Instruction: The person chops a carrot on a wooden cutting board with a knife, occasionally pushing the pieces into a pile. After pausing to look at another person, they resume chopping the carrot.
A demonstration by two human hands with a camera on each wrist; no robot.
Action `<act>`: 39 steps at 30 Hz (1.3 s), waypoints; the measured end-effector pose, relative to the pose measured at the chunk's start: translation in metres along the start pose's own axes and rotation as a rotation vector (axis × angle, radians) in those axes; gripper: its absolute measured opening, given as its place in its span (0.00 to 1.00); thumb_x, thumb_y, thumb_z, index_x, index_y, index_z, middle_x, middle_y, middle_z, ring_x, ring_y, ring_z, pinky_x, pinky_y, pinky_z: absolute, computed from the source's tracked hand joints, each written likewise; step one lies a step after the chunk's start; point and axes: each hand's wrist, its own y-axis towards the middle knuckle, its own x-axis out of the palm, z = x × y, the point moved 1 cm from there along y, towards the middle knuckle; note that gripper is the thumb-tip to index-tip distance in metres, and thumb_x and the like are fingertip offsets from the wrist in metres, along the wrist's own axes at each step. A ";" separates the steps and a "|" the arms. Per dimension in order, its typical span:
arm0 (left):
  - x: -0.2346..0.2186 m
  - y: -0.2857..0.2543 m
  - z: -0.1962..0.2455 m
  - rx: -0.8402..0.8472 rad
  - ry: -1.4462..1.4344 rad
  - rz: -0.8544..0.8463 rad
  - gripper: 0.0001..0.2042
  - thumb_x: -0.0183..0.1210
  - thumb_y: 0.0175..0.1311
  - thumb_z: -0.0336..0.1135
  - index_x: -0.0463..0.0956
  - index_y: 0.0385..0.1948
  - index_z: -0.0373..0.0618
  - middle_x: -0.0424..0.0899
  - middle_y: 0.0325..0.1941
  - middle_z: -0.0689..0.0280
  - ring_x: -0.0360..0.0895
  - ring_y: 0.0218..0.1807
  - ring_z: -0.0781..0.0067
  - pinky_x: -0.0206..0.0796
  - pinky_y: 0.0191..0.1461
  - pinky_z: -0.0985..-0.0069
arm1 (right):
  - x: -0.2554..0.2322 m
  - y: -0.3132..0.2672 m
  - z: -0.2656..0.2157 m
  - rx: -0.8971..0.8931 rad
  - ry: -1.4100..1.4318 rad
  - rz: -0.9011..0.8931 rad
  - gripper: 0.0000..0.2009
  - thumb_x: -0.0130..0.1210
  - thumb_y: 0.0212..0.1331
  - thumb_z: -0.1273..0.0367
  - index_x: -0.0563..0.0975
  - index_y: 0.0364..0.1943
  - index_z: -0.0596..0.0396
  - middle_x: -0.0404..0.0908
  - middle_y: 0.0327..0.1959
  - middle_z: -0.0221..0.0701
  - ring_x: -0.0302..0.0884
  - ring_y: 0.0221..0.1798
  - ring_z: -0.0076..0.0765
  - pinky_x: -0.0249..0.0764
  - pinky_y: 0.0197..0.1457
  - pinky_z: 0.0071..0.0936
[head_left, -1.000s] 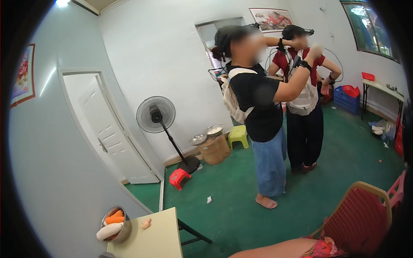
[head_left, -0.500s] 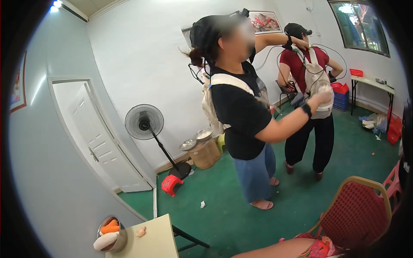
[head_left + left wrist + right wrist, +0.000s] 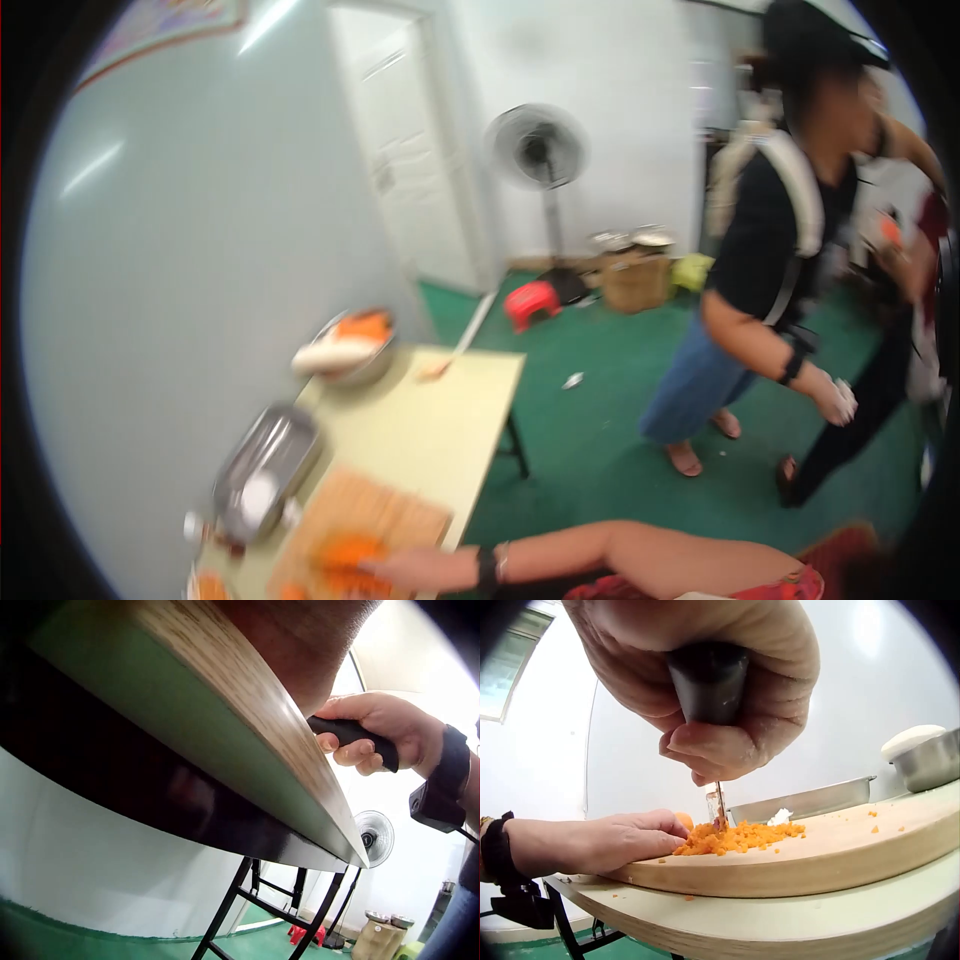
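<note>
My right hand (image 3: 772,697) grips the black handle (image 3: 709,682) of a knife, fingers curled round it. The narrow blade (image 3: 718,802) points down into a heap of finely chopped carrot (image 3: 739,837). This heap lies on a thick wooden cutting board (image 3: 802,879). Flat on the board's side rests my left hand (image 3: 622,841), its fingertips beside the carrot bits. In the head view my right hand (image 3: 415,568) is blurred over the board (image 3: 405,510), and the left hand does not show. The left wrist view shows the right hand (image 3: 397,727) round the same handle (image 3: 352,736).
A metal tray (image 3: 290,435) holding something white stands beyond the board. Farther along the table (image 3: 480,390) is a bowl (image 3: 380,372) with a white radish and carrots. Ginger (image 3: 433,371) lies nearby. A person (image 3: 780,220) in black stands to the right, beyond the table.
The head view has swung left and down, bringing the cutting board, tray and my right hand into sight. The person in black has lowered an arm.
</note>
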 end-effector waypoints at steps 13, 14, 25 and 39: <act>0.049 -0.007 -0.037 0.017 0.106 0.372 0.18 0.58 0.62 0.36 0.72 0.49 0.36 0.72 0.59 0.45 0.68 0.63 0.41 0.61 0.63 0.49 | -0.017 -0.023 -0.037 -0.145 -0.609 0.114 0.20 0.51 0.69 0.67 0.73 0.63 0.54 0.81 0.31 0.50 0.81 0.33 0.57 0.75 0.37 0.45; 0.048 -0.006 -0.036 0.013 0.109 0.362 0.18 0.58 0.62 0.36 0.72 0.49 0.36 0.72 0.59 0.45 0.68 0.63 0.42 0.62 0.63 0.49 | -0.018 -0.022 -0.036 -0.149 -0.607 0.112 0.19 0.51 0.69 0.66 0.73 0.63 0.53 0.81 0.30 0.50 0.81 0.33 0.57 0.75 0.36 0.47; 0.048 -0.007 -0.036 0.013 0.106 0.378 0.17 0.57 0.62 0.37 0.71 0.49 0.38 0.72 0.59 0.46 0.69 0.62 0.43 0.62 0.62 0.49 | -0.027 -0.019 -0.039 -0.141 -0.586 0.101 0.19 0.51 0.68 0.69 0.74 0.62 0.56 0.82 0.37 0.52 0.82 0.37 0.56 0.77 0.41 0.43; 0.046 -0.008 -0.033 0.001 0.096 0.371 0.16 0.55 0.64 0.38 0.72 0.47 0.36 0.72 0.60 0.46 0.68 0.64 0.42 0.62 0.64 0.49 | -0.027 -0.021 -0.042 -0.139 -0.643 0.132 0.19 0.51 0.67 0.70 0.74 0.62 0.55 0.83 0.36 0.51 0.83 0.36 0.56 0.78 0.41 0.42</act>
